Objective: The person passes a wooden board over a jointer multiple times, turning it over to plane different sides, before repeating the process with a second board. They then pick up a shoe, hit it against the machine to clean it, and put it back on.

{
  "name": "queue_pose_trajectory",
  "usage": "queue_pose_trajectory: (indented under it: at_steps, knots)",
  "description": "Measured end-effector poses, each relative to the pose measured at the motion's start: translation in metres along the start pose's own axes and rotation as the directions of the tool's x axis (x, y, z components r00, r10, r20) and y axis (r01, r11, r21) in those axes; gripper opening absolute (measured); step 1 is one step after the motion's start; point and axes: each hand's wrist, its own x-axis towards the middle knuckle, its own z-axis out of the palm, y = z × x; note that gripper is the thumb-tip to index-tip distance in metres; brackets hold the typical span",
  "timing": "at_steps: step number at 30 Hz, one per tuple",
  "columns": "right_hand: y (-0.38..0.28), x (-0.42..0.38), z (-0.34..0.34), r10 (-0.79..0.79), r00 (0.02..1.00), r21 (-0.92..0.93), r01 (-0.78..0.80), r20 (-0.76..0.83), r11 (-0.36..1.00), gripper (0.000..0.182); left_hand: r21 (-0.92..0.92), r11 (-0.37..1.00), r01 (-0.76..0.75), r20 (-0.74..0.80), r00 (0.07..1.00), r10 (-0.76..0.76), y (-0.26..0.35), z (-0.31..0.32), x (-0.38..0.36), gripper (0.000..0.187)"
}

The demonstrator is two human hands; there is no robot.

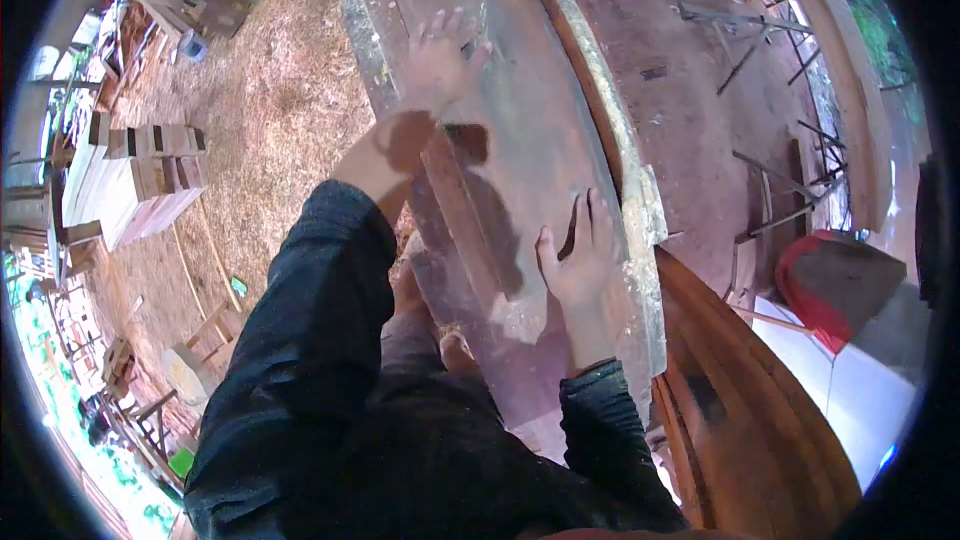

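A long reddish-brown wooden panel [530,90] lies before me on a worn, pale-edged bench [645,310]. My left hand [440,60] rests on the panel's upper left part, fingers spread and pointing away. Lower down, near the right edge, my right hand [582,265] lies on the same surface with its fingers apart. Neither hand holds anything. Between them runs a narrow raised wooden strip [465,220], with dark shadows over and around it.
Sawdust or shavings cover the floor [290,60] at left, beside stacked wooden blocks [135,180]. Curved dark boards [750,410] stand at lower right. Metal trestles [760,40] and a red-edged grey object [840,285] are farther right.
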Motion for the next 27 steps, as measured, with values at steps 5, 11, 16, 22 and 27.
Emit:
queue_pose_trajectory:
  at_steps: [5,11,16,22,27]
  knots:
    - [-0.016,0.045,0.02,-0.018,1.0,-0.074,0.019,0.004,0.997,0.072,0.056,0.998,0.016,-0.008,1.0,-0.016,-0.034,0.015,0.046,0.06]
    - [-0.027,0.078,0.035,-0.048,0.999,-0.076,0.047,-0.006,0.996,0.071,0.094,0.995,-0.017,-0.038,0.999,0.021,-0.066,0.031,0.079,0.062]
    - [-0.038,0.109,0.046,-0.053,0.999,-0.102,0.053,0.004,0.993,0.068,0.142,0.989,-0.049,-0.072,0.996,0.059,-0.083,0.031,0.108,0.059]
    - [-0.057,0.151,0.065,-0.102,0.992,-0.04,0.099,-0.071,0.994,0.064,-0.025,0.999,-0.044,-0.05,0.998,0.043,-0.107,0.027,0.142,0.052]
    - [-0.073,0.194,0.082,-0.187,0.975,-0.044,0.183,-0.118,0.982,0.06,-0.025,0.997,-0.069,-0.14,0.988,0.065,-0.139,0.045,0.182,0.052]
